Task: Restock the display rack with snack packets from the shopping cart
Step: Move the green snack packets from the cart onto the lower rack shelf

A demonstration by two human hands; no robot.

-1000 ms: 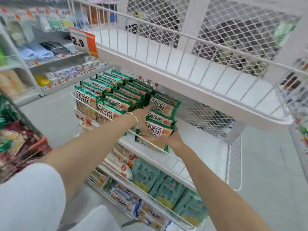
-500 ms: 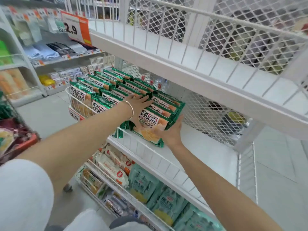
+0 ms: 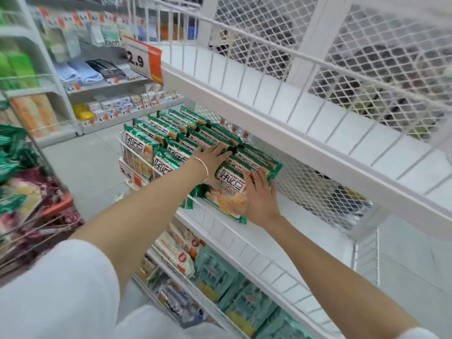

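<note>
You stood in a shop aisle with a pale grey floor (image 3: 97, 165), facing a white wire rack (image 3: 288, 123) with a diamond-mesh back. Its middle shelf (image 3: 300, 216) was flat white board behind a low wire rail. The green packets (image 3: 171, 135) stood in close rows on the left part of that shelf. The front packet (image 3: 228, 189) of the rightmost row leaned against the rail.

Your left hand (image 3: 215, 159) lay flat, fingers straight, across the tops of the packets, with a thin bangle (image 3: 202, 167) on the wrist. Your right hand (image 3: 261, 199) pressed on the front packet's right side, fingers spread and straight, gripping nothing.

The cart (image 3: 57, 205), with its red rim, stood at your left, holding green and dark red bags. On the shelf below lay teal bags (image 3: 215, 272) and white bags (image 3: 176, 250) with red marks.

Each green packet bore large dark Chinese characters on a white panel. An orange and white price tag (image 3: 144, 61) on the top shelf's rail read "2.9". Far shelving (image 3: 61, 94) across the aisle carried folded cloths, small boxes and blurred price tags; one pack there showed "bsoft".
</note>
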